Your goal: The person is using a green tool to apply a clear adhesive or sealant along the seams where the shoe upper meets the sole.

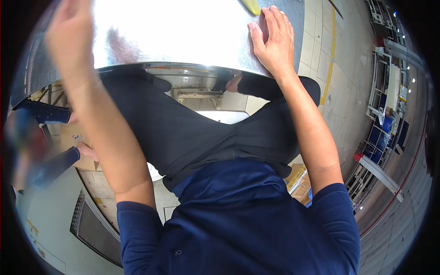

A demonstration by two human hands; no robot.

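My right hand [276,43] lies flat with its fingers stretched out on the right side of a shiny metal work surface [183,34]. Just beyond its fingertips, a yellow-green curved object [250,6], perhaps a tool handle, is cut off by the upper edge of the view. My left hand [69,30] is over the left side of the surface, smeared by motion. Its fingers run out of the picture at the top, so whatever they hold or touch is hidden.
At the left, another person's hand [86,151] rests by a cardboard box [75,137]. My legs [256,133] are under the table edge. A yellow floor line [329,68] runs along the tiles at the right, with metal racks [382,105] beyond it.
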